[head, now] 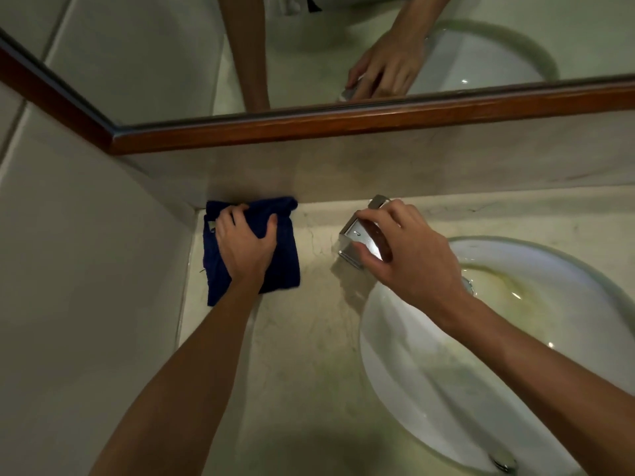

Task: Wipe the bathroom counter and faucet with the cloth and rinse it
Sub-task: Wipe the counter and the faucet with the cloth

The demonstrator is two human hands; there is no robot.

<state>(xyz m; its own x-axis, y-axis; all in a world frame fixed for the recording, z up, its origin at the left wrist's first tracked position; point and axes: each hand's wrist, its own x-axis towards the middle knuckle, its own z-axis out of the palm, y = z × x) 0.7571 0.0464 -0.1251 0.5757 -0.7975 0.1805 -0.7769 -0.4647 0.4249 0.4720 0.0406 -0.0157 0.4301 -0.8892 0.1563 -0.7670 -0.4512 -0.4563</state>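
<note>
Fingers (237, 214) of the left hand (245, 245) curl into the blue cloth (281, 266) in the counter (309, 338) corner, right hand (405, 249) fingers clamp the faucet (360, 238) beside, so counter wiping seems underway; next the cloth should go to the faucet.

No readable text, labels, brands or numbers anywhere in view.

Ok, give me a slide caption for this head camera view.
Left hand presses a blue cloth into the counter corner while the right hand holds the chrome faucet.
</note>
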